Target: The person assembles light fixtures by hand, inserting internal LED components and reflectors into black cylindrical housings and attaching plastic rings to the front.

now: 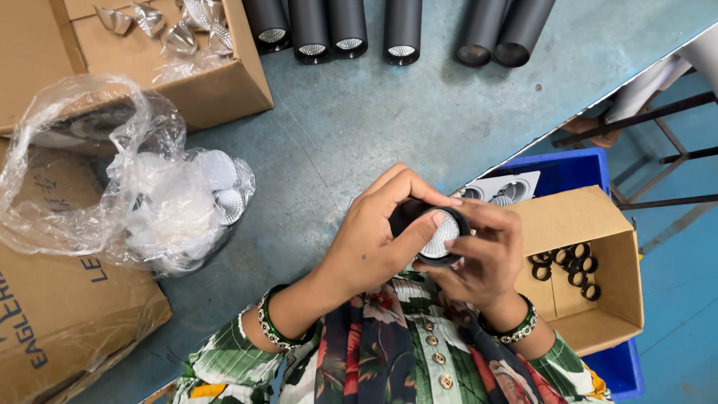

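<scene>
Both my hands hold a black cylindrical lamp housing (407, 215) close to my chest, its open end turned up toward me. A round white faceted lens (441, 233) sits in that open end. My left hand (374, 236) wraps the housing from the left, with its thumb pressed across the lens rim. My right hand (482, 258) grips the rim from the right and below, fingers curled over the edge.
Several black lamp tubes (348, 30) lie in a row at the far edge of the blue-grey table (359, 127). A clear plastic bag of white lenses (172, 202) sits at left over cardboard boxes (67, 314). A box of silver reflectors (202, 82) is at top left. A small carton with black rings (568, 265) rests in a blue crate (583, 168) at right.
</scene>
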